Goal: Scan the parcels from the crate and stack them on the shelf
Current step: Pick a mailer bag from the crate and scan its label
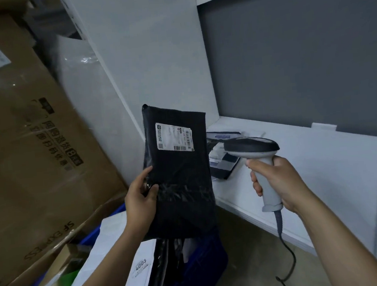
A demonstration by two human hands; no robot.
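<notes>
Here, left grip [141,198] clasping black parcel [179,178], right grip [275,178] around scanner [254,150]

Black glossy parcel [179,178] at centre frame, carrying a white label [174,137] printed with black barcodes and text. At three o'clock, the scanner [256,159]: dark grey head, pale grey handle, a grey cable [285,244] darkening to black lower down. The shelf [322,172] behind it is white, its back panel [300,53] slate grey. On the shelf at about two o'clock of the parcel, dark navy and white packets [224,155]. At six o'clock, a bright blue crate [206,255] with white and black parcels inside, one white parcel [141,267] stamped in black digits. Nine o'clock: a brown cardboard box [35,145] with black printed characters and a white label at its top.
</notes>
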